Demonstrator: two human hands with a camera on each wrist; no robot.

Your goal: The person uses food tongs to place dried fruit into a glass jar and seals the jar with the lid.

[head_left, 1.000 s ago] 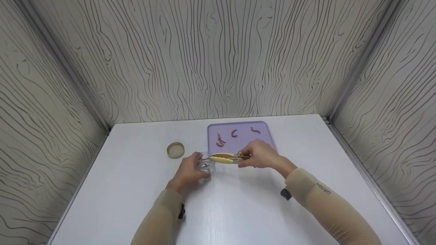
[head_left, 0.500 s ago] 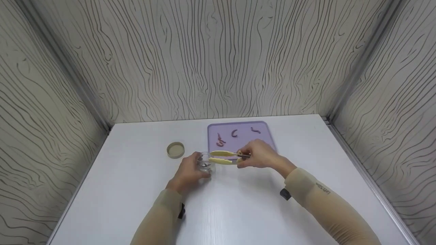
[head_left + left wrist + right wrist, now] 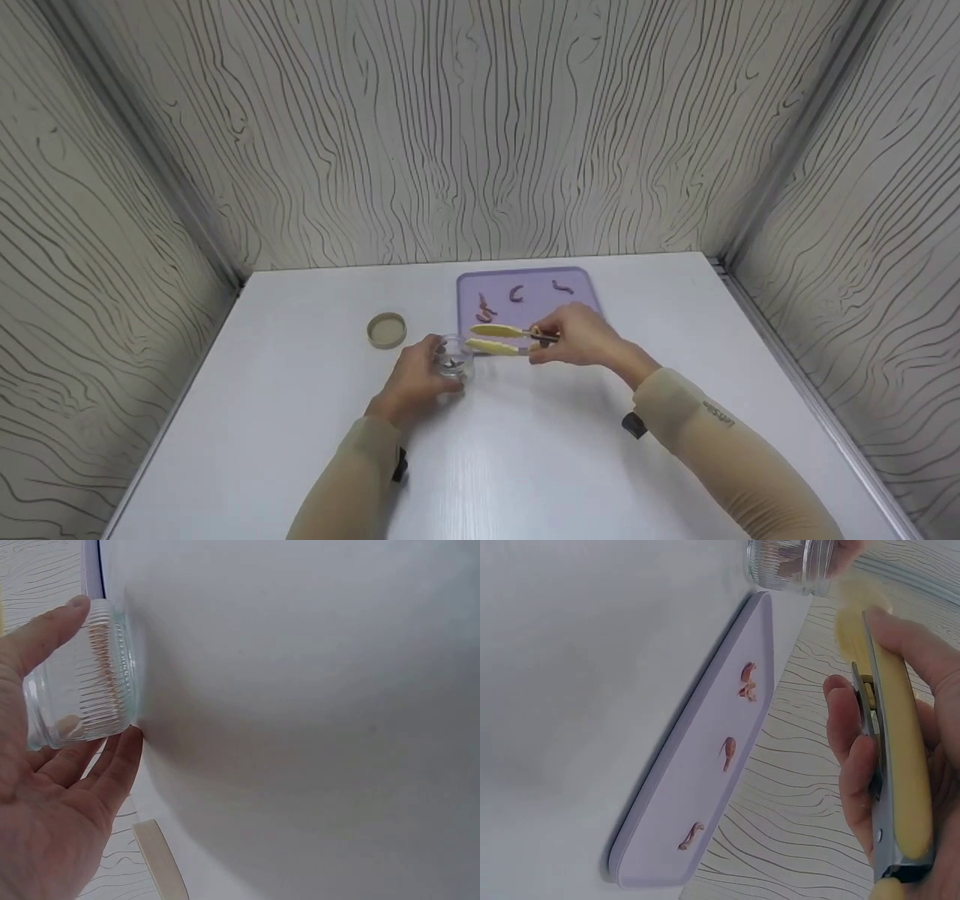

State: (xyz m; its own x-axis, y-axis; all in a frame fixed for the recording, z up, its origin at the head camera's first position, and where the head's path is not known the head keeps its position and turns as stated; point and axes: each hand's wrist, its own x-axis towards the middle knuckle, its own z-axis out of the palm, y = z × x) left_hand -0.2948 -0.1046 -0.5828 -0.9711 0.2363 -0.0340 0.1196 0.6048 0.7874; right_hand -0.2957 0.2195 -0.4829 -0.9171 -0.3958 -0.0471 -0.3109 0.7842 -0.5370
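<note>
My left hand (image 3: 412,379) holds a clear glass jar (image 3: 454,361) on the white table, thumb on one side and fingers round the other. Inside the jar lie small brownish-red strips, which also show through the ribbed glass (image 3: 84,682) in the left wrist view. My right hand (image 3: 579,335) grips yellow-and-metal tongs (image 3: 901,757). Their yellow tips (image 3: 495,347) stand apart just right of the jar's mouth, with nothing between them. Beneath and behind the tongs is a purple tray (image 3: 525,271). Several worm-like reddish pieces lie on it, including a curved one (image 3: 514,295) and a wavy one (image 3: 562,288).
A round beige lid (image 3: 386,331) lies on the table to the left of the jar. The white table (image 3: 495,465) ends at wood-patterned walls (image 3: 480,150) at the back and on both sides.
The tongs had their tips together on a reddish strip at the jar's mouth. They have since spread, let the strip go and drawn back slightly right. The left hand and jar stay put.
</note>
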